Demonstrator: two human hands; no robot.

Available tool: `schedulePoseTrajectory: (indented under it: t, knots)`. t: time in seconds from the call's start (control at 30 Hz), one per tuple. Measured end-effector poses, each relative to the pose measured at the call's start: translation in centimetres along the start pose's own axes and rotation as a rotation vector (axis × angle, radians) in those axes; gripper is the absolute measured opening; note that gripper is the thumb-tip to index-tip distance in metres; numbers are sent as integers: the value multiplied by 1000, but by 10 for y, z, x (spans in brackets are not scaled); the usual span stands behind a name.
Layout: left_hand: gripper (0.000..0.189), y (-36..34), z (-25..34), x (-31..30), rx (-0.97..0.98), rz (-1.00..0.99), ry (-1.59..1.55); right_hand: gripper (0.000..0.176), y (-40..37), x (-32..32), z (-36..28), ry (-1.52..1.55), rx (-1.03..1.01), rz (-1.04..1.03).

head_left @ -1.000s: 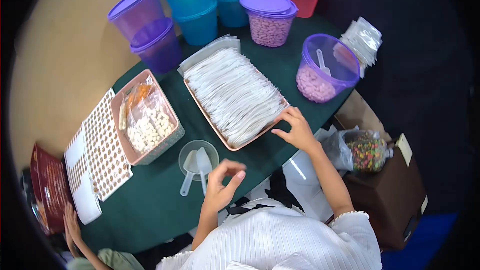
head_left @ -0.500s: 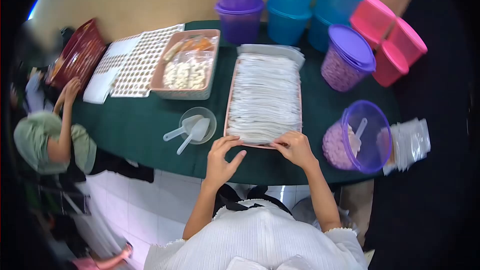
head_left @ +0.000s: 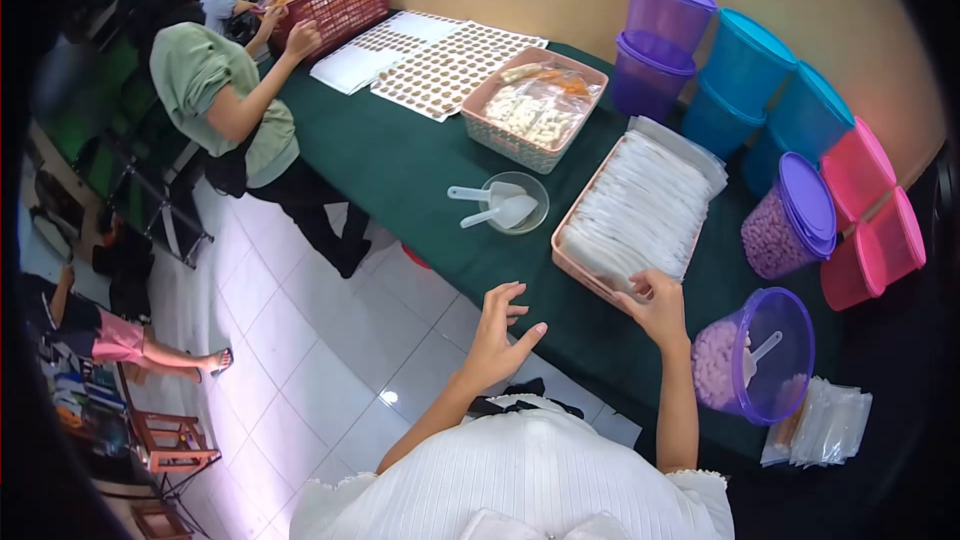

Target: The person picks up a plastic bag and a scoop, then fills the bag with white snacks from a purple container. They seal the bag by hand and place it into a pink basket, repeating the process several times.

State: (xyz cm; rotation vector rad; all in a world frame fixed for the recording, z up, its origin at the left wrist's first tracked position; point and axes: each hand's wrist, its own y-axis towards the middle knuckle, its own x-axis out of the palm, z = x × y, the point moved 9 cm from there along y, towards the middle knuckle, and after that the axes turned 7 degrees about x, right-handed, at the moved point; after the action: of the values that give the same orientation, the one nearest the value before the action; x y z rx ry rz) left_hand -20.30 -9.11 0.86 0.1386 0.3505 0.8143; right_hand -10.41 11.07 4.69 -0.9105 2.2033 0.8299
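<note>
My left hand [head_left: 497,340] is held in the air off the table's front edge, empty, with fingers apart. At the near end of a pink basket [head_left: 578,268], my right hand [head_left: 657,312] has its fingers bent against the rim and the nearest packets. Whether a packet is pinched there is hidden. Flat white plastic packets [head_left: 635,205] fill this basket in a tight row. Just right of that hand stands a purple tub [head_left: 808,355], its lid off, with pink pieces [head_left: 716,365] and a white scoop [head_left: 766,346] inside.
Two scoops [head_left: 505,208] rest in a bowl [head_left: 535,220]. Behind it are a basket of bagged white pieces [head_left: 530,110], sticker sheets [head_left: 450,65] and a red basket [head_left: 340,5]. Stacked tubs [head_left: 750,80] line the wall. A co-worker [head_left: 225,90] stands left; clear packets [head_left: 825,425] lie right.
My view has turned left, so the table appears shifted right and tilted. My left hand has come away from the basket. My right hand stays at its near end.
</note>
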Motion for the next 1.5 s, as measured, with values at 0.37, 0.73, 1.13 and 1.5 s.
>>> schedulePoseTrajectory:
  t: [0.37,0.73,1.13,1.5]
  knots:
    - [50,-78,3,-7,-49,100,-5,9,-14,13,9,76,-50,69]
    - [38,-131,2,57,-220,-57,-157,11,-87,-109,-3,827,247,545]
    - [22,-123,90,177,-80,-488,-586,20,-189,-128,14,856,341,207]
    - [22,-100,116,238,-48,-72,-702,16,-209,-147,55,1088,227,42]
